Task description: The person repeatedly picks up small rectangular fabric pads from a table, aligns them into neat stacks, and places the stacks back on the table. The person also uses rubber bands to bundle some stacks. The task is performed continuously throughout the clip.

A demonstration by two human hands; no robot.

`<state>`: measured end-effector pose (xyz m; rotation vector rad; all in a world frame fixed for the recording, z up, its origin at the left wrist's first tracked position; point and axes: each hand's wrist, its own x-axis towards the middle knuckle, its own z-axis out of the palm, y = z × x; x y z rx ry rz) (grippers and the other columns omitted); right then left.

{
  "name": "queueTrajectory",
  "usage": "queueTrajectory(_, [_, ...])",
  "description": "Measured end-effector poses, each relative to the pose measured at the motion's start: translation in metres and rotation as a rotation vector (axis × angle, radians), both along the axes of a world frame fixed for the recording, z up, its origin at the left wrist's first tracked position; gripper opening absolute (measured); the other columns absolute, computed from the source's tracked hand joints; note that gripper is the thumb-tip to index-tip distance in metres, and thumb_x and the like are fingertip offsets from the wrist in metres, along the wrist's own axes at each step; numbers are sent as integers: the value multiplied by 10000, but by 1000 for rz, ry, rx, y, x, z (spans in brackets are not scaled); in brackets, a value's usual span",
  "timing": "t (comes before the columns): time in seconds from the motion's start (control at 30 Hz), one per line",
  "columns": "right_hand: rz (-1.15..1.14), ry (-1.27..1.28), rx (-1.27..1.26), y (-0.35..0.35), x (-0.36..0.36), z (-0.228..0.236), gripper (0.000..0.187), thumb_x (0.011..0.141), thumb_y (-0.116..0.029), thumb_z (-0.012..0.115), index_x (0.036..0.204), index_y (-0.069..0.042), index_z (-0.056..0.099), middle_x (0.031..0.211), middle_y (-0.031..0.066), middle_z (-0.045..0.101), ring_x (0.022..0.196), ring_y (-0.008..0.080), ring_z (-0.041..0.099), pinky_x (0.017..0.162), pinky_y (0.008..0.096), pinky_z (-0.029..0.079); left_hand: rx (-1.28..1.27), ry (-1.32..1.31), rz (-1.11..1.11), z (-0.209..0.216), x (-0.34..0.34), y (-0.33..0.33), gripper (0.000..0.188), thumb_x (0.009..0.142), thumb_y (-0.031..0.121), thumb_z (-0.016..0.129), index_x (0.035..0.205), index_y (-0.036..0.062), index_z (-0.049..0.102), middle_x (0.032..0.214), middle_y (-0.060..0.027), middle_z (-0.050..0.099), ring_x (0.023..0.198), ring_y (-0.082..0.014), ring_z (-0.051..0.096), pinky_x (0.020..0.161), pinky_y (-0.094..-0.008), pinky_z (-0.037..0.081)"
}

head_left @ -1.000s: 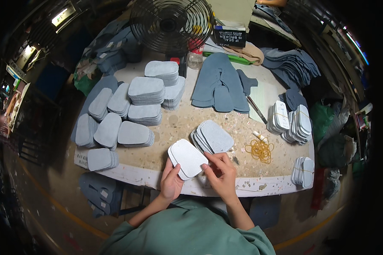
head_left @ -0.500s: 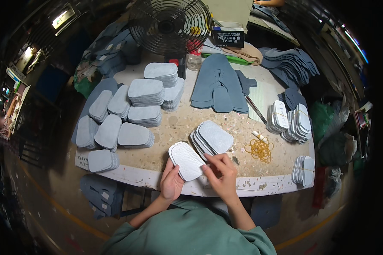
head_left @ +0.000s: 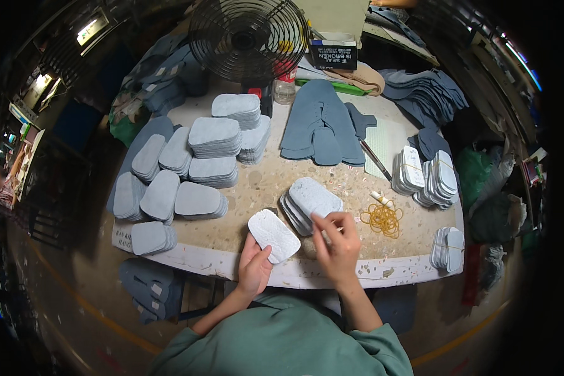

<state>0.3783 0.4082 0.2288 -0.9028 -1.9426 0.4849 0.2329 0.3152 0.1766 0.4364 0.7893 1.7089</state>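
Note:
My left hand is closed on white textured pads, rounded oblong pieces held flat near the table's front edge; how many lie together cannot be told. Just beyond them, a loose stack of pale grey pads of the same shape rests on the table. My right hand is at the near right corner of that stack, with its fingers curled and the index finger and thumb close together. Whatever the fingertips may hold is too small to make out.
Several stacks of grey pads cover the table's left side. Yellow rubber bands lie to the right, near banded bundles. Farther back are blue-grey cut pieces, a pen, a bottle and a black fan.
My right hand has come away from the edge of the white pads and moved up and right to the stack. My left hand keeps its hold, with the pads now lying more evenly together.

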Motion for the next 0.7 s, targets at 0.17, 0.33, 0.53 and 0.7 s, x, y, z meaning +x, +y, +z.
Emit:
queueTrajectory(0.17, [267,92,-567,-28,-10,-9,333,791,9,695,1119,-50,699,846,55,554,627,113,548,537,237,457,13,1,3,-7,0,-3,633,907,-54,444,1486,40,205,1434,-168,407,1343,-266,407,1140,-422,302])
queueTrajectory(0.33, [12,210,-55,-16,-4,-8,410,739,89,669,1108,-82,720,864,31,527,633,106,539,548,233,455,67,20,-10,-9,0,-2,591,900,-15,482,1453,39,280,1404,-183,414,1330,-270,407,1135,-403,299])
queueTrajectory(0.53, [-115,-191,153,2,4,-10,379,711,44,701,1065,-89,724,887,69,535,709,180,536,603,287,458,35,77,-58,-3,-3,-1,578,898,38,463,1448,18,284,1434,-194,382,1376,-286,344,1152,-412,272])
queueTrajectory(0.7, [15,-121,10,16,18,2,322,780,-176,732,1085,-76,701,889,74,566,776,247,549,695,348,466,47,126,-63,1,-1,1,632,899,20,436,1490,19,211,1501,-210,300,1417,-298,287,1177,-397,217])
